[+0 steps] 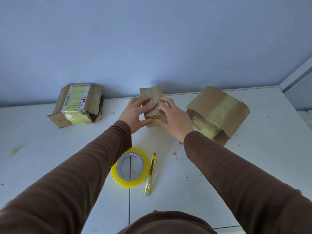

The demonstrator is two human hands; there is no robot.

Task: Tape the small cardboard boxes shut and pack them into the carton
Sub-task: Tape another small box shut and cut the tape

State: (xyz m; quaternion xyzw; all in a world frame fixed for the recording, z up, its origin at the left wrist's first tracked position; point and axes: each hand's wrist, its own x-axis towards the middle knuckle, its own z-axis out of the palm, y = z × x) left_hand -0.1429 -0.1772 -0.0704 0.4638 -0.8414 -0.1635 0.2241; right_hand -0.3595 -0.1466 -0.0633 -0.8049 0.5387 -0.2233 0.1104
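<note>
**Both hands on the middle box**

Your left hand (136,114) and right hand (173,115) meet on the small cardboard box (152,98) that stands on the white table (219,174), between the two larger parcels. The fingers of each hand lie fairly straight across the box's top flaps, either side of the centre seam, while both thumbs press the near face, which is wrapped in yellowish tape. The box sits between thumbs and fingers, pinched from top and front.

To your left lies a taped box with a shipping label (76,103); its barcode and print are too small to read, apart from large digits that look like "766". To your right sits a taped box with open flaps (217,112). Near you, a yellow tape roll (130,167) lies flat with a yellow utility knife (151,173) just beside it.
</note>
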